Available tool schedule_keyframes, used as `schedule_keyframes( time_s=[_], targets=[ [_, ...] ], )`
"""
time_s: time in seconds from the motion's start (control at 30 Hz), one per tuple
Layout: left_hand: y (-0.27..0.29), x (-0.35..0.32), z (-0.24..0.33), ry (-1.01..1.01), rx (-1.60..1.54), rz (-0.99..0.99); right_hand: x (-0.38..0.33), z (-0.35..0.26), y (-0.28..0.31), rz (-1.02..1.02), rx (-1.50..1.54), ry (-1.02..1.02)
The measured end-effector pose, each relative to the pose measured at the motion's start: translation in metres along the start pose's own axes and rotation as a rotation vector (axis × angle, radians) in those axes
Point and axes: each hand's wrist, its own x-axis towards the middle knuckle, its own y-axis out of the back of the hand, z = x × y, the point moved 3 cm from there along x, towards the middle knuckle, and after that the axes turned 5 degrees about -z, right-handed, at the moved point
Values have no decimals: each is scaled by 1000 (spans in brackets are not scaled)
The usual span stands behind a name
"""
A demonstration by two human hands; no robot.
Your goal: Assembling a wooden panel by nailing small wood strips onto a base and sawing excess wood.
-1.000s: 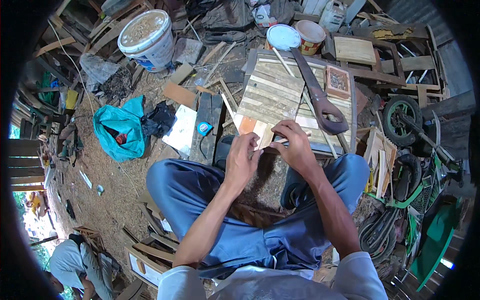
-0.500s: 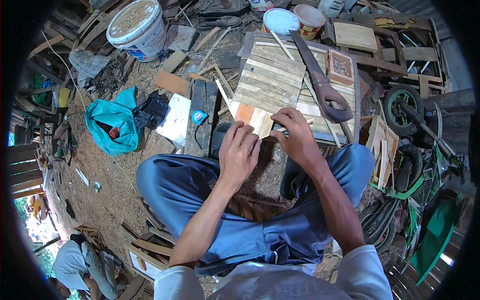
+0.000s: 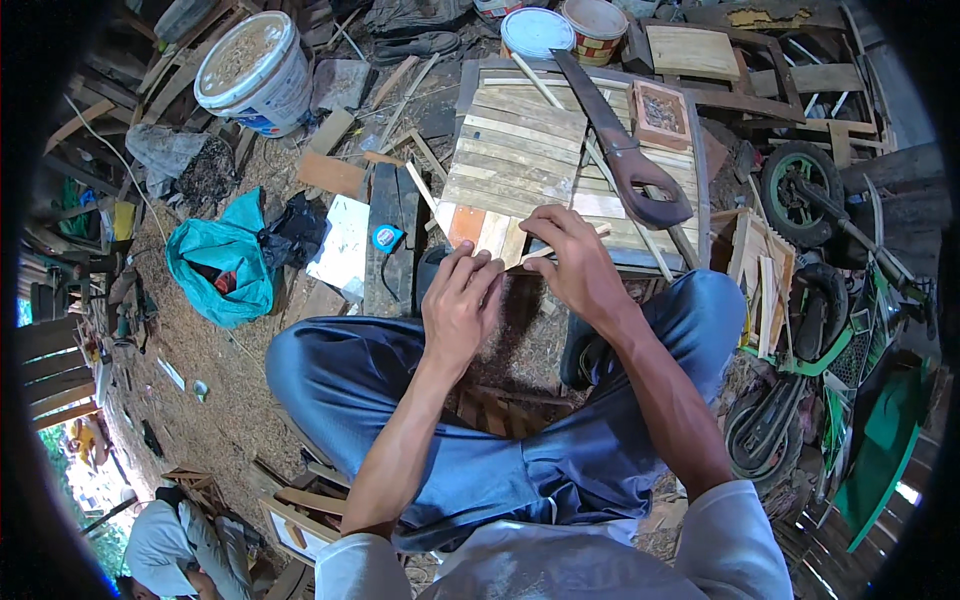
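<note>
A panel of pale wooden slats (image 3: 510, 165) lies in front of me, with short orange and cream wooden strips (image 3: 490, 236) at its near left corner. My left hand (image 3: 460, 305) is closed at the near edge of these strips, fingertips curled on them; its thumb is partly hidden. Beside it, my right hand (image 3: 572, 262) pinches a thin wooden stick (image 3: 604, 230), whose ends show on both sides of the fingers. A handsaw (image 3: 625, 160) with a brown handle rests on the panel, over a long thin strip (image 3: 540, 80).
A small wooden box (image 3: 660, 112) sits on the panel's far right. To the left are a blue tape measure (image 3: 385, 237), a white sheet (image 3: 340, 242) and a teal bag (image 3: 222, 270). Buckets (image 3: 255, 80) stand farther back. A green-rimmed wheel (image 3: 802, 193) is at right. Another person (image 3: 175, 548) bends at lower left.
The view has shifted slightly, so the panel and saw sit a little farther left. My right thumb and fingers have moved apart somewhat along the stick; the left hand stays by the strips.
</note>
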Motion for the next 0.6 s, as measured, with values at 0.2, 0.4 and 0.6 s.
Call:
schedule_keyframes(
  time_s=[0.2, 0.4, 0.6],
  targets=[
    [-2, 1, 0, -27, 49, 12, 1, 4, -2, -10, -2, 12],
    [-3, -2, -1, -35, 37, 50, 1, 5, -1, -5, 32, 18],
    [-3, -4, -1, -53, 25, 48, 1, 5, 0, -1, 46, 28]
  ],
)
